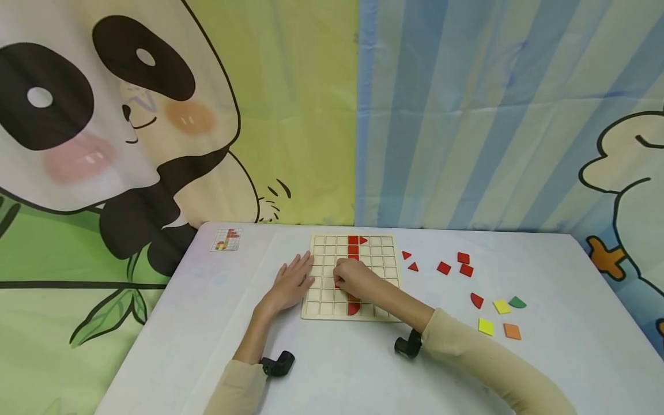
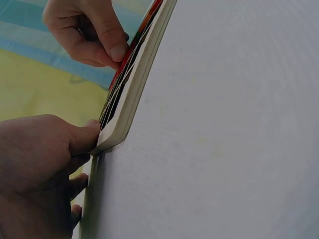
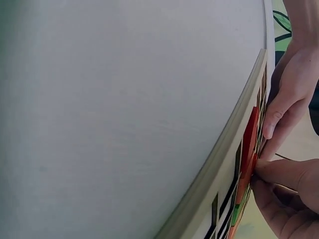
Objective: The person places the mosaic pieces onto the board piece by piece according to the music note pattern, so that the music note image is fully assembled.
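A pale wooden grid board (image 1: 324,311) lies on the table. Along its left side rests my left hand (image 1: 290,282), fingers straight; the thumb touches the board's edge in the left wrist view. Over the middle of the grid, my right hand (image 1: 359,280) pinches a small red piece (image 1: 338,285) between thumb and curled fingers; its shape is mostly hidden. Red squares (image 1: 353,249) fill part of one column, with a red triangle (image 1: 363,240) beside the top one. Lower in that column sits a red quarter-round piece (image 1: 354,309). The right hand covers the column's middle.
Right of the board lie red triangles (image 1: 412,267), red squares (image 1: 443,268), a red quarter-round (image 1: 476,300), yellow squares (image 1: 486,327), a green piece (image 1: 517,302) and an orange square (image 1: 512,331). A pattern card (image 1: 226,240) lies at the table's far left corner.
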Demonstrator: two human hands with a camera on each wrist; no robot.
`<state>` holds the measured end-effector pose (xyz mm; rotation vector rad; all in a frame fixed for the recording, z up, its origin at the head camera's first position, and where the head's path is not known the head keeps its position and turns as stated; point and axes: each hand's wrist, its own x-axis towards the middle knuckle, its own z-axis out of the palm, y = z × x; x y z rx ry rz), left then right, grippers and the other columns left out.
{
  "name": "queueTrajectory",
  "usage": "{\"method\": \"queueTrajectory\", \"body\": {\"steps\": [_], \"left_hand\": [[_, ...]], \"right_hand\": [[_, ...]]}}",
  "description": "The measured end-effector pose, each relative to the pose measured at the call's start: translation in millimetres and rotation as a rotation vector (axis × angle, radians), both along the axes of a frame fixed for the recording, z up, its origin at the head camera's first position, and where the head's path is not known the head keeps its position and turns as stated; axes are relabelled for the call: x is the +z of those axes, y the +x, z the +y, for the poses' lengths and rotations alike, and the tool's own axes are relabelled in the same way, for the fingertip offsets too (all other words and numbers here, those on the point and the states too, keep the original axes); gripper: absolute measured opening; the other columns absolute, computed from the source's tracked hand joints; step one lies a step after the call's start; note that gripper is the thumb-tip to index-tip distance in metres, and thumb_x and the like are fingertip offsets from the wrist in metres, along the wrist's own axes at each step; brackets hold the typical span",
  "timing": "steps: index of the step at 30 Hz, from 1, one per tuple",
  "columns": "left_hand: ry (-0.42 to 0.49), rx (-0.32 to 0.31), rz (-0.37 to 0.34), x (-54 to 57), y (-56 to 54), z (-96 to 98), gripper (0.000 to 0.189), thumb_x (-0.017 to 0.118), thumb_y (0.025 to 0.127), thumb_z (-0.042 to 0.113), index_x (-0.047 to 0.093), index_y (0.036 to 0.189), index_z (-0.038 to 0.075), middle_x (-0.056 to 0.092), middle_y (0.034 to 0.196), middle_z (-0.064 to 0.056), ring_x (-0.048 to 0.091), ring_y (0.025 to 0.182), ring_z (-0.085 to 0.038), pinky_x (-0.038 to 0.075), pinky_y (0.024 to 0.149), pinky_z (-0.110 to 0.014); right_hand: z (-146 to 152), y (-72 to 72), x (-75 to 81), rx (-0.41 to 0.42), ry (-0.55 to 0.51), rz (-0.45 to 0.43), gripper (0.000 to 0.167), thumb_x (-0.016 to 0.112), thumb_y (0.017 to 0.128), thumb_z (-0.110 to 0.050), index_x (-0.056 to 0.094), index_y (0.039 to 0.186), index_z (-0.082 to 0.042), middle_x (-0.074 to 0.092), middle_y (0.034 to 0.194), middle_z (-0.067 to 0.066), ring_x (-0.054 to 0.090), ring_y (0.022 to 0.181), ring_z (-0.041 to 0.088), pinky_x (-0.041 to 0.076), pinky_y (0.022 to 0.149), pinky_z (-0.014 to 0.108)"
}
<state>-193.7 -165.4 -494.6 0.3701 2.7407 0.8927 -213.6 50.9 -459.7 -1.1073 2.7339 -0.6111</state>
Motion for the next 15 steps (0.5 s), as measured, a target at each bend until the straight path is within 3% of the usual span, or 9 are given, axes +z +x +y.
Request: {"method": "queueTrajectory", "body": {"steps": [3,6,8,11,15], "left_hand": [[-0.001,0.002,-0.001,1.2,-0.5,0.7,0.059,0.045,0.111,0.023,0.026,0.163,0.004,0.018,0.173,-0.012,0.009,0.162,-0.035,0.002,0.129,-0.06],[-0.014,0.004,0.002,2.0,-0.6,0.6,0.06,0.045,0.111,0.023,0.026,0.164,0.004,0.018,0.173,-0.012,0.01,0.162,-0.035,0.002,0.129,-0.06],[-0.019,0.005,0.006,1.8,0.0,0.8,0.06,0.045,0.11,0.023,0.026,0.163,0.004,0.018,0.173,-0.012,0.01,0.162,-0.036,0.003,0.128,-0.06],[-0.014,0.008,0.009,1.4,0.2,1.2,0.06,0.046,0.11,0.023,0.026,0.163,0.004,0.019,0.173,-0.012,0.01,0.162,-0.036,0.002,0.128,-0.061],[-0.004,0.003,0.006,-0.5,-0.6,2.7,0.06,0.045,0.11,0.022,0.026,0.163,0.004,0.018,0.173,-0.012,0.009,0.162,-0.036,0.002,0.128,-0.061]], "right_hand": [[2,2.0,0.5,-0.014,-0.003,-0.008,0.014,0.071,0.094,0.002,0.074,0.081,-0.003,0.064,0.084,0.006,0.055,0.072,0.013,0.049,0.066,0.022],[9,8.8,3.2,-0.044,-0.049,-0.014,0.007,0.072,0.095,-0.003,0.079,0.096,-0.002,0.067,0.096,0.008,0.062,0.081,0.018,0.054,0.073,0.026],[21,17.3,6.1,-0.075,-0.096,-0.023,0.013,0.074,0.094,-0.007,0.079,0.106,-0.003,0.067,0.105,0.008,0.064,0.089,0.02,0.056,0.077,0.029],[48,29.3,12.7,-0.124,-0.151,-0.015,0.022,0.077,0.092,-0.01,0.077,0.114,-0.004,0.068,0.112,0.008,0.066,0.097,0.024,0.058,0.081,0.033],[101,31.3,17.7,-0.201,-0.161,0.021,0.025,0.079,0.091,-0.008,0.076,0.115,-0.002,0.07,0.114,0.01,0.068,0.102,0.028,0.061,0.085,0.04]]}}
